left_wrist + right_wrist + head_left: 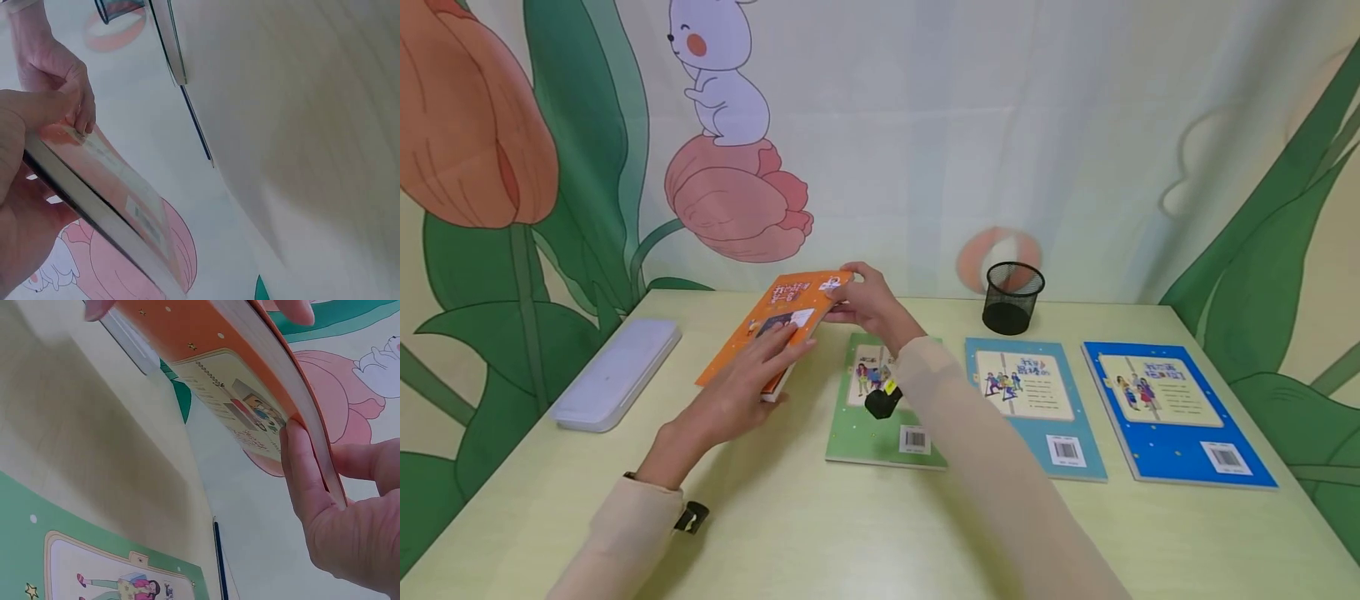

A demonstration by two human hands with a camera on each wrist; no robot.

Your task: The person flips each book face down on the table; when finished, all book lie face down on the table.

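An orange book (769,313) is held tilted above the left part of the table. My left hand (736,393) grips its near side, with fingers over the front cover. The right hand (874,305) pinches the far right corner between thumb and fingers. Seen from the right wrist, the back cover of the orange book (250,403) faces down toward the table, and its page edges show. Below the right forearm lies a green book (872,433), partly covered by that arm.
To the right lie a light blue book (1037,433) and a dark blue book (1180,458). A black mesh pen holder (1011,300) stands near the wall. At left is a white pencil case (617,375). A dark pencil (220,559) lies beyond the green book.
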